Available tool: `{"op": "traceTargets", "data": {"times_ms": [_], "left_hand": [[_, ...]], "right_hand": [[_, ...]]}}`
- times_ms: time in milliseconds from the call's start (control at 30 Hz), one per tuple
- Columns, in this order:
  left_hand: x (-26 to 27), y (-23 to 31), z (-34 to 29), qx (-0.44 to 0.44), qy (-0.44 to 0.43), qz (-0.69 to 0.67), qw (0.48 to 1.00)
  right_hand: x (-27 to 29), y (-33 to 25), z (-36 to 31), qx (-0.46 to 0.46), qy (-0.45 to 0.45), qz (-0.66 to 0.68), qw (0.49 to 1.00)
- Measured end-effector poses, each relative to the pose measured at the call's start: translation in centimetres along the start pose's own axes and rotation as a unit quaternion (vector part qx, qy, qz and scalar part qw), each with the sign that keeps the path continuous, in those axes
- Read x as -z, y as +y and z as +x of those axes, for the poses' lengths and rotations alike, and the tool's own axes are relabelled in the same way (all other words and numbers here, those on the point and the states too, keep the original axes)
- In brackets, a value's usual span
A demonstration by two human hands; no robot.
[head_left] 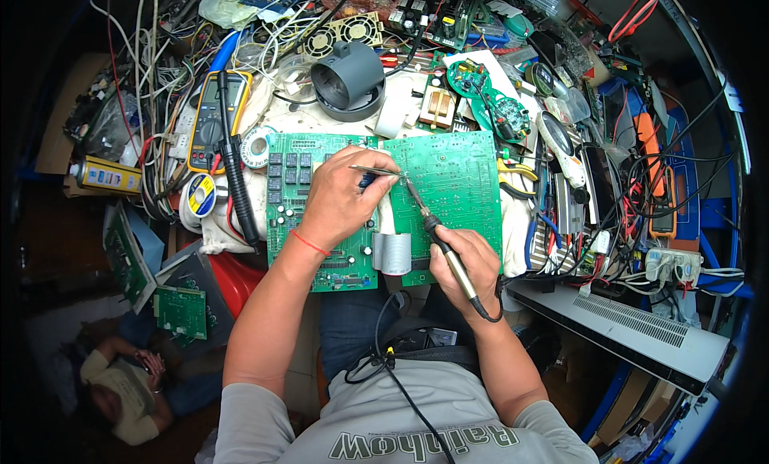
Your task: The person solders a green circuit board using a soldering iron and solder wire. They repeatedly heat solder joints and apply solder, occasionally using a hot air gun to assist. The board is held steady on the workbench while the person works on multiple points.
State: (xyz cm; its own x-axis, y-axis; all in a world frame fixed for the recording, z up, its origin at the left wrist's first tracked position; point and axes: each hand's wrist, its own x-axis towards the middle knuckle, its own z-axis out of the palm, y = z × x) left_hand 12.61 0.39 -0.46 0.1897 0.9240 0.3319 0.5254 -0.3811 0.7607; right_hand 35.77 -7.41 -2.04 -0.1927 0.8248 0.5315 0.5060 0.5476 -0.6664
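Note:
Two green circuit boards lie side by side before me, joined by a grey ribbon cable (392, 254). The left board (282, 223) carries black relays; the right board (456, 215) shows mostly solder points and traces. My left hand (344, 193) is closed on slim metal tweezers (375, 170), their points over the right board's upper left part. In my right hand (471, 265) is a soldering iron (455, 265), gripped like a pen. Its tip meets the board close to the tweezers' points; whether they touch is too small to tell.
A yellow multimeter (218, 121) and solder spools (200, 195) stand on the left. Behind the boards is a grey plastic pipe fitting (346, 78). Yellow-handled pliers (517, 177) lie at right, amid tangled cables. Another person (124, 384) sits at lower left.

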Motion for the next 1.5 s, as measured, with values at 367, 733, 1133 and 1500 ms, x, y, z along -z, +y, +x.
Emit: {"op": "traceTargets", "data": {"times_ms": [367,733,1133,1500], "left_hand": [[-0.27,-0.08,-0.08,0.002,0.018,-0.02,1.0],[-0.25,0.0,-0.01,0.011,0.018,-0.028,0.999],[-0.28,-0.1,-0.05,0.003,0.022,-0.032,0.999],[-0.05,-0.12,-0.08,0.002,0.024,-0.03,0.999]], "right_hand": [[0.02,0.06,-0.03,0.005,0.004,0.007,1.0],[0.08,0.22,-0.14,0.001,0.003,0.02,1.0],[0.06,0.14,-0.19,-0.008,0.009,0.022,1.0],[0.07,0.3,-0.46,-0.01,0.023,0.035,0.999]]}}
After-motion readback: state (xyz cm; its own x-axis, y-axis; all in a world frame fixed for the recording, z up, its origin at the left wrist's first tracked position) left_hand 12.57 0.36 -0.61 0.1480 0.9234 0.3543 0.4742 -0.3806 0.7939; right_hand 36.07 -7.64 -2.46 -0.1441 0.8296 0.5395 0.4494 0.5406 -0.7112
